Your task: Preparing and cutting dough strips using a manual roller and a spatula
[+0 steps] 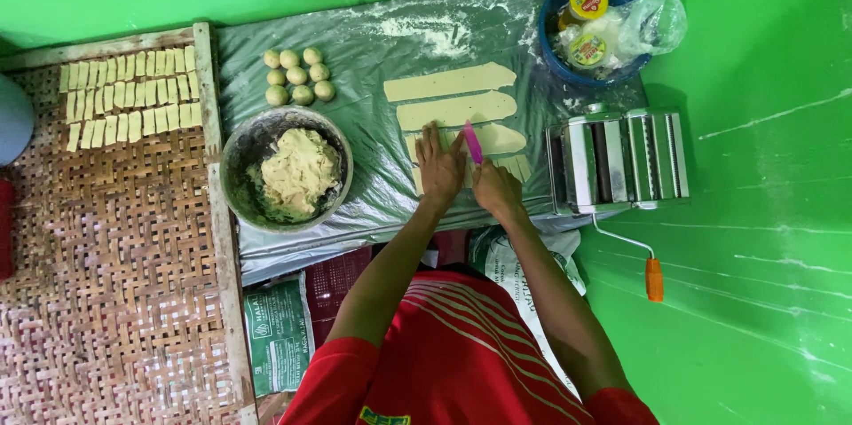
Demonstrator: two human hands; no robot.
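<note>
We note the right hand (495, 187) closed around a pink cutter (473, 142), blade across the dough strip (497, 137). The left hand (438, 164) lies flat, pressing the strip's left end; the strip's long axis runs left-right on the plastic sheet (373, 61).

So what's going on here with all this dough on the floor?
A person in a red shirt is cutting a flat dough strip on a floured plastic sheet. The left hand presses the dough flat while the right hand holds a pink cutter against it. Two more strips lie above. Dough balls, a bowl of dough and a pasta roller sit nearby; cut pieces line a woven tray.
</note>
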